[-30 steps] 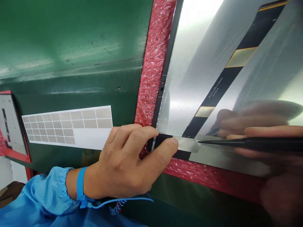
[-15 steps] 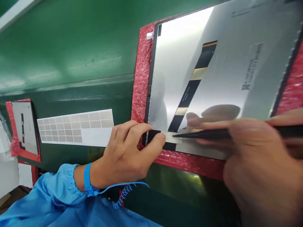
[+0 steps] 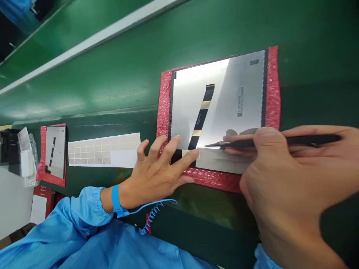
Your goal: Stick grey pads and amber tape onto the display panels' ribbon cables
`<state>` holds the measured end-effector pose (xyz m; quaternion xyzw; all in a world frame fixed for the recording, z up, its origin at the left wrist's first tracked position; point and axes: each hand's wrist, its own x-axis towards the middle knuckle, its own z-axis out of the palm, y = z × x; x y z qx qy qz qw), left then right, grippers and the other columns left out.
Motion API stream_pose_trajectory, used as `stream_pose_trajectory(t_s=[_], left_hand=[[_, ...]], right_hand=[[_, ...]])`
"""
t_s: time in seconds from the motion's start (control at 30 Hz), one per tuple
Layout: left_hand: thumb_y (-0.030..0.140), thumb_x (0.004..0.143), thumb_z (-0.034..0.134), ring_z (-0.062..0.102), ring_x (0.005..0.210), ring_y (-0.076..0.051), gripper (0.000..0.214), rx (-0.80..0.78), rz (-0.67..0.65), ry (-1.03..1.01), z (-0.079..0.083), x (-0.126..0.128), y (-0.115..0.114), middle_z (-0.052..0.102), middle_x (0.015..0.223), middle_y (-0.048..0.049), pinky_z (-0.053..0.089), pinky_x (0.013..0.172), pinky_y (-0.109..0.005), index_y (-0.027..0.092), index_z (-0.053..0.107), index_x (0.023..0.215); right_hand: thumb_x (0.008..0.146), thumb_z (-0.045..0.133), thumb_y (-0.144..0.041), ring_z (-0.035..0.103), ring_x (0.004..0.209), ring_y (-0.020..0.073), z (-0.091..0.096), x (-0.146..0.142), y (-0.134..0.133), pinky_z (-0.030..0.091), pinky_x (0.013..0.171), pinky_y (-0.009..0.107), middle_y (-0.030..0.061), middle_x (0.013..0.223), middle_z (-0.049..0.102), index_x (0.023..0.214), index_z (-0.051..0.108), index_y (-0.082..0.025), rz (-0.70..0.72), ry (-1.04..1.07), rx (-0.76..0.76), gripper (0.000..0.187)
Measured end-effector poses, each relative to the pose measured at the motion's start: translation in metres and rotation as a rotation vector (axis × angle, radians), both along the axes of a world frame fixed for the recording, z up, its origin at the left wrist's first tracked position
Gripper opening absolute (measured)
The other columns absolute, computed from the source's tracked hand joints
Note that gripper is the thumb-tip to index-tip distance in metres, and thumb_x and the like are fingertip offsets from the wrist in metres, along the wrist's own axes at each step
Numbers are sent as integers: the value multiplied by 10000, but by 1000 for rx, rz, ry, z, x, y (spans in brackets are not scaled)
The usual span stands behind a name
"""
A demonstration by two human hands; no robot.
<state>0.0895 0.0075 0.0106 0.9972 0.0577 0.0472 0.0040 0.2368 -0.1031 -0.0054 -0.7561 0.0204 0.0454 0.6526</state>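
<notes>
A silver display panel (image 3: 193,86) lies back side up, with a black and gold flex cable (image 3: 202,114) running across it. My left hand (image 3: 159,170) has its fingers spread over the panel's near left corner. Its index fingertip presses on a small pale sticker at the black strip (image 3: 177,157), and the finger partly covers that sticker. My right hand (image 3: 297,179) grips black tweezers (image 3: 241,143) nearly flat above the panel. Their tip is just right of the cable's lower end, apart from the sticker, with nothing visible in it.
Red bubble wrap (image 3: 272,87) is under the panel on the green table (image 3: 117,86). A sheet of pale stickers (image 3: 92,153) lies left of my left hand. Farther left are another panel (image 3: 57,149) and clear plastic packaging (image 3: 27,160). A blue coiled cord (image 3: 151,220) hangs from my wrist strap (image 3: 115,200).
The tweezers' tip has left the sticker and lifted slightly. My left index finger has moved onto the sticker, with the fingers more spread. The view has drawn back from the panel.
</notes>
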Motion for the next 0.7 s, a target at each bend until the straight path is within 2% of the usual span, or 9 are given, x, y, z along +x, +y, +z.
stream_pose_trajectory(t_s=[0.1,0.23,0.33,0.43,0.5,0.57,0.63,0.7], left_hand=[[582,984,605,370,1442,-353,541,74,25,38,5,-10,3,496,1559,-115,222,1159,-544,299,595,1444],[668,1021,441,332,1474,-362,624,128,-28,56,2,-5,-4,437,1620,-90,226,1169,-568,265,567,1480],[629,1058,353,291,1510,-344,607,169,-77,67,-2,0,-9,375,1668,-36,230,1188,-567,271,525,1517],[605,1062,368,298,1523,-365,578,157,-38,76,1,-8,-3,407,1643,-86,212,1197,-597,274,506,1514],[593,1054,418,311,1518,-394,537,52,24,104,9,-15,5,441,1613,-117,200,1201,-633,271,539,1467],[554,1056,452,381,1475,-380,449,-154,143,156,18,-13,12,487,1570,-114,250,1204,-611,261,608,1359],[492,1080,407,500,1367,-329,402,-331,305,174,26,0,17,557,1478,-124,360,1164,-544,230,620,1299],[457,1090,358,576,1257,-320,445,-407,467,153,30,24,18,610,1364,-184,444,1094,-514,140,579,1312]], right_hand=[[748,718,-325,693,685,307,-6,0,0,612,503,339,91,758,662,890,547,-176,-5,3,61,268],[735,697,-321,686,661,324,-12,1,1,601,477,355,88,728,654,891,521,-186,19,13,104,270],[714,687,-334,683,649,324,-15,2,1,599,478,357,92,725,653,896,507,-190,13,26,129,294],[690,684,-341,684,652,328,-17,2,2,593,474,351,101,734,656,919,498,-187,14,61,164,333],[667,693,-346,688,672,342,-19,3,2,590,473,349,106,725,650,929,500,-181,20,77,192,364],[641,701,-358,689,680,354,-21,3,5,593,483,357,105,700,638,927,504,-177,14,93,232,392],[611,707,-372,687,677,360,-24,4,8,597,492,368,97,680,626,914,512,-173,-8,104,272,411],[573,714,-369,679,655,361,-27,6,11,587,475,368,88,658,610,885,519,-172,-45,108,309,417]])
